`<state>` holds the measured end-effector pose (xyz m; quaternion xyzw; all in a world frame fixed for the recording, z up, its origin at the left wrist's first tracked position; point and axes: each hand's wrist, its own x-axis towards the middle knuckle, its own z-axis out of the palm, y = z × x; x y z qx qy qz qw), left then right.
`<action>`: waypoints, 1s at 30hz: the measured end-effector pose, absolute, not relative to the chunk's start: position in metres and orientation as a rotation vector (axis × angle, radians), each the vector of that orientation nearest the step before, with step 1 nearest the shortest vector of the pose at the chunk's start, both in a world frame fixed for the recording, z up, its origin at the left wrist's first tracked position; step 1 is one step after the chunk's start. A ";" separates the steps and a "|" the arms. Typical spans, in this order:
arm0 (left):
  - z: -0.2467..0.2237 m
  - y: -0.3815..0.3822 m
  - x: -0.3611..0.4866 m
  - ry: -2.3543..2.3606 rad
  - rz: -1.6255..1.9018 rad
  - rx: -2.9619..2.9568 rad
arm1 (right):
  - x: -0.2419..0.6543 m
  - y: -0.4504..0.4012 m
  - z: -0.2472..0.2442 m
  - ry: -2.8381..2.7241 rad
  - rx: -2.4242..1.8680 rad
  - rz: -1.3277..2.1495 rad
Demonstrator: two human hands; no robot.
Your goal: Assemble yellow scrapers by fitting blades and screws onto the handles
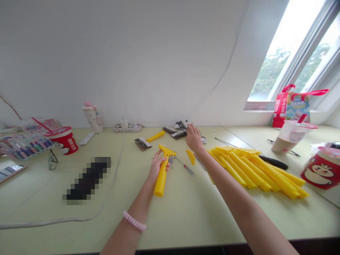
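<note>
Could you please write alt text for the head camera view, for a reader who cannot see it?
A person's left hand holds a yellow scraper handle over a pale green table, while the right hand is at small black packets near the wall. A pile of similar yellow handles lies to the right.

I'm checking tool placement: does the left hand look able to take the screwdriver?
Probably not: the left hand is wrapped around a yellow scraper, though the screwdriver lies close by, its handle uncovered.
</note>
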<state>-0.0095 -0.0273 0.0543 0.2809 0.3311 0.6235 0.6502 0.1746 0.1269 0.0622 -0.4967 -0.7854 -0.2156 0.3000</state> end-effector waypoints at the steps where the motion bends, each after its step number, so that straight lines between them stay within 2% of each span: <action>1: 0.054 -0.027 -0.009 0.736 1.418 0.639 | 0.177 0.119 0.069 -2.018 -1.276 -0.535; 8: 0.061 -0.031 -0.014 0.661 1.463 0.576 | 0.212 0.054 0.099 -1.780 -1.073 -0.266; 15: 0.069 -0.038 -0.018 0.610 1.464 0.535 | 0.225 0.003 0.100 -1.611 -1.197 0.140; 23: 0.061 -0.036 -0.012 0.414 1.640 0.601 | 0.205 -0.022 0.069 -1.410 -0.765 1.135; 30: 0.061 -0.036 -0.017 0.363 1.677 0.583 | 0.202 -0.027 0.070 -1.426 -0.721 1.261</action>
